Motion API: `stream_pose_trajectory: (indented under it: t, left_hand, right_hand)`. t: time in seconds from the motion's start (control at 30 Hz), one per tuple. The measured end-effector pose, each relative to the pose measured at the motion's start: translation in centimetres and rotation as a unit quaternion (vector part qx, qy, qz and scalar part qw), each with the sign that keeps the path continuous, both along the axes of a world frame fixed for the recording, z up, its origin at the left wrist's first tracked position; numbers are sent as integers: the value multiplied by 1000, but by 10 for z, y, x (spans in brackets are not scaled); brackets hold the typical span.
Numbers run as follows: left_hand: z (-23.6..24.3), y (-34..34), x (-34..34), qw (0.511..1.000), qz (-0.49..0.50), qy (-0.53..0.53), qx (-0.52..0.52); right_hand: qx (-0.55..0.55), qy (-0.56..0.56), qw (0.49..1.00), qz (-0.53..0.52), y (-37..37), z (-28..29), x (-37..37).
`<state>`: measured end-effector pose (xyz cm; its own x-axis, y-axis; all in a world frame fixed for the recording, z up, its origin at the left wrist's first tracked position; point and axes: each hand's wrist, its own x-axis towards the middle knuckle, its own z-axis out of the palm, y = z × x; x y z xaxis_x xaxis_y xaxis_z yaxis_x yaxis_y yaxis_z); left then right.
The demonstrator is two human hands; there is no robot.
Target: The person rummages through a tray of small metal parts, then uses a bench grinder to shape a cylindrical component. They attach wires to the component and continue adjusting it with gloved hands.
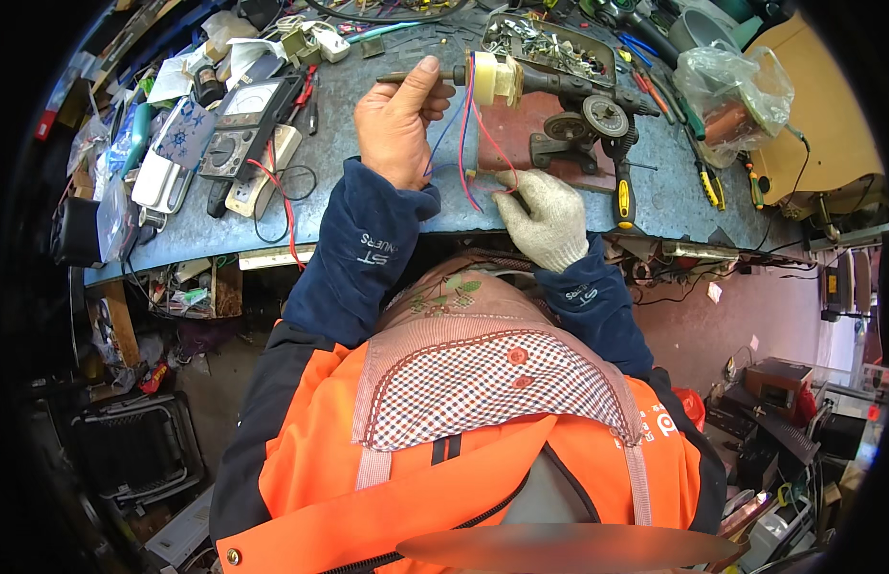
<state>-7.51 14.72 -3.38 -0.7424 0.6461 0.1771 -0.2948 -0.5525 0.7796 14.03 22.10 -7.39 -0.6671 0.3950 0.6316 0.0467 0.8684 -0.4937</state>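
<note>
My bare left hand [395, 129] is closed on the left end of a dark metal shaft [446, 74]. A pale yellow wound coil [494, 79] sits on this shaft, which runs right into a hand coil winder [564, 126] with round gears. Red, pink and blue lead wires [463, 143] hang down from the coil. My right hand [546, 220], in a light knitted glove, is at the bench's front edge below the coil. Its thumb and forefinger are pinched together at the end of a pink lead wire; the exact grip is too small to make out.
An analog multimeter [241, 129] with red and black leads lies at left. Behind the winder is a metal tray [549, 48] of small parts. A yellow-black screwdriver [624, 196], pliers [707, 184] and a plastic bag [741, 96] are at right on the blue bench [215, 234].
</note>
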Motion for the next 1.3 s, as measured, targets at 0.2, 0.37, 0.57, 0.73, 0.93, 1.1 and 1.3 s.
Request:
stream_pose_trajectory:
  t: [0.2, 0.37, 0.57, 0.73, 0.93, 1.1, 1.3]
  left_hand:
    - [5, -1, 5, 1000, 17, -6, -8]
    - [3, 2, 6, 1000, 23, -7, -9]
    - [3, 3, 8, 1000, 21, -19, 4]
    - [6, 4, 12, 999, 14, -34, 10]
    - [7, 3, 13, 999, 18, -36, 5]
    - [5, 3, 12, 1000, 4, -26, -4]
    - [4, 3, 11, 1000, -5, -23, -7]
  right_hand:
    - [-9, -11, 1000, -1, -1, 2, 1]
    - [3, -2, 1000, 1, 0, 0, 0]
    - [4, -10, 1000, -3, -2, 2, 1]
    - [4, -11, 1000, -5, -3, 6, 1]
    - [-3, -13, 1000, -2, -3, 4, 0]
    - [-6, -9, 1000, -2, -3, 4, 0]
    - [1, -9, 1000, -3, -3, 3, 0]
